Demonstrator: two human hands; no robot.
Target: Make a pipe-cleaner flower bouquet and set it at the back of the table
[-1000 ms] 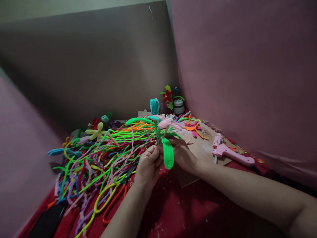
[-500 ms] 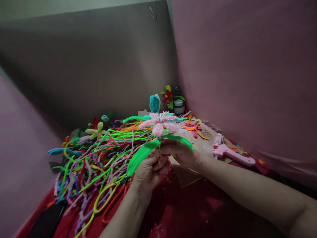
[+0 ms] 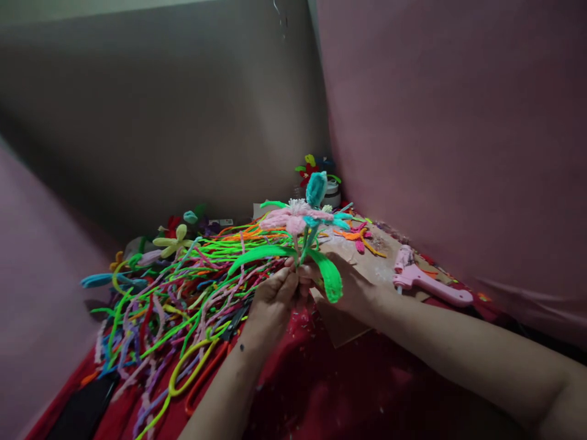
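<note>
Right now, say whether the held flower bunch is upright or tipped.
Upright: the pink flower and turquoise bud stand above the left hand and right hand, stems running down to them.

Pink-and-blue fuzzy-wire flower bunch (image 3: 293, 221), centre: stem ends hidden inside left grip (image 3: 276, 292) and right grip (image 3: 352, 287). Right grip: partly behind long green fuzzy leaf (image 3: 331, 278). White lidded container (image 3: 333, 195), just above centre: partly covered by fuzzy blue bud (image 3: 316, 189). Flat black rectangular object (image 3: 85, 406), lower left: cut off by bottom edge.
</note>
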